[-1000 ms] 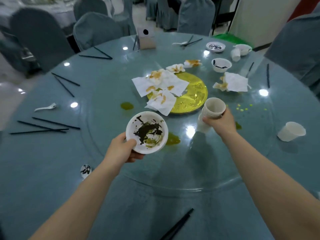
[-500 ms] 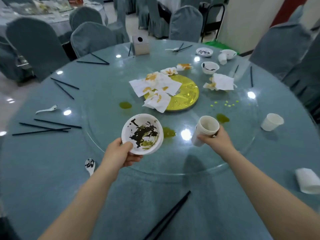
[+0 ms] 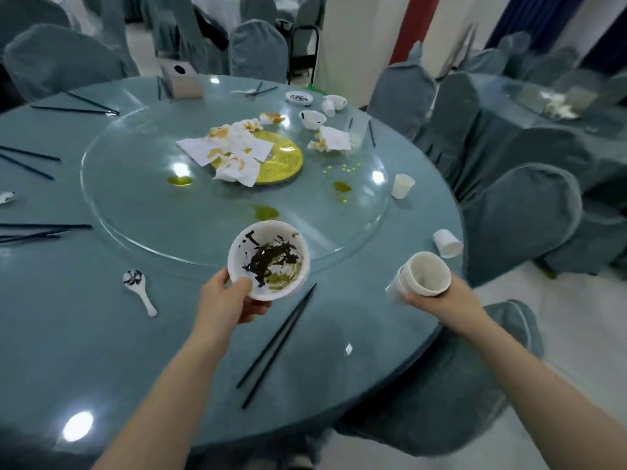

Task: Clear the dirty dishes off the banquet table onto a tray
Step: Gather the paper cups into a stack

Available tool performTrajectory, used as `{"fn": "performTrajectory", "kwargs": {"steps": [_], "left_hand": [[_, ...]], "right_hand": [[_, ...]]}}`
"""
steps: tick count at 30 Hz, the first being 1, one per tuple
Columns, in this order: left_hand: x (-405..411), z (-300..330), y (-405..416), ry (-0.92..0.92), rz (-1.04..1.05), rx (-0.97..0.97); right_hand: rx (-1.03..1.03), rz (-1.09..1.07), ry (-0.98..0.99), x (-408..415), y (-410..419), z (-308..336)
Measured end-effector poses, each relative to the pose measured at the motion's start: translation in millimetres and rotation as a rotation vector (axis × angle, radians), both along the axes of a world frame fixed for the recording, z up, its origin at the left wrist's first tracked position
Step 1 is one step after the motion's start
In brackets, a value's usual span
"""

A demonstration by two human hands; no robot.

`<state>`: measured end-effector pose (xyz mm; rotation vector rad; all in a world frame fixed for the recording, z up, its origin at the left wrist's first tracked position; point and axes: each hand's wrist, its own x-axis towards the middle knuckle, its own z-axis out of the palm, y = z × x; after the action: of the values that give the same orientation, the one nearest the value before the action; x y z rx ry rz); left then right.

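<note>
Bowl (image 3: pixel 268 259) w/ dark sauce residue gripped by left hand (image 3: pixel 225 300); stacked cups (image 3: pixel 419 278), nearly empty, gripped by right hand (image 3: pixel 441 300) above desk (image 3: pixel 101 334).

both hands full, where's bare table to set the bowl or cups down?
Bare cloth lies between the spoon and the near chopsticks, and right of those chopsticks toward the table edge. The turntable's near-left glass is open too. Crowded: the gold plate under napkins, spills, and far-right bowls.

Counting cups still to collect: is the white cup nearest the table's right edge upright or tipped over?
Tipped over: the white cup lies on its side, mouth facing sideways.
</note>
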<state>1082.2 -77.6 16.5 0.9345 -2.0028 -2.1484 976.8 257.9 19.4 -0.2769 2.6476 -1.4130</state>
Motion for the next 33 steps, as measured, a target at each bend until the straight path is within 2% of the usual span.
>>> {"fn": "performTrajectory", "kwargs": {"steps": [4,13,20,27,33], "left_hand": [[18,5,28,0.011,-0.054,-0.002],[2,9,87,-0.002,-0.163,-0.017],[-54,0,189,-0.017,-0.157,0.001],[-110,10,285,-0.062,-0.04,-0.089],[-136,17,304,-0.097,0.025,-0.132]], "right_hand": [[0.003,-0.15,0.05,29,39,12],[0.035,-0.242,0.162,39,112,22],[0.02,-0.258,0.164,-9,219,21],[0.079,-0.066,0.132,-107,297,14],[0.233,0.147,0.14,-172,301,6]]}}
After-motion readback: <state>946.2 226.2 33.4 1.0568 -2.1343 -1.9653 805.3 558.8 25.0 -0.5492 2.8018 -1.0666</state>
